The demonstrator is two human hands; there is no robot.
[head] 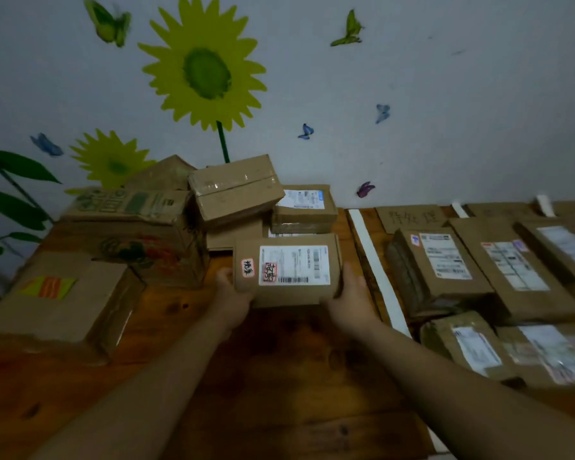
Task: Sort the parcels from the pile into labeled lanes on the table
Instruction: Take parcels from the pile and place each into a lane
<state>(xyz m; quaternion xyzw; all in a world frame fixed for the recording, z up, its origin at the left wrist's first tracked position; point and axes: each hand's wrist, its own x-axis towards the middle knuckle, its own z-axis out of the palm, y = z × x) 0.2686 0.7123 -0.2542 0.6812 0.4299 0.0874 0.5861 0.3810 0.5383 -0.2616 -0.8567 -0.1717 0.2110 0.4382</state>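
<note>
- Two hands: left hand (233,295), right hand (352,295), sharing one held parcel (292,270).
- Left of the long white strip (377,273): at least six piled parcels (236,194).
- Right of it: five sorted parcels (440,260).
- Two sunflowers (203,68), six butterflies (349,29).

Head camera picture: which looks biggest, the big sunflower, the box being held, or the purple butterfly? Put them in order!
1. Big sunflower
2. Held box
3. Purple butterfly
That is only how they look here. The box is nearer the camera than the wall, so real sizes could differ.
</note>
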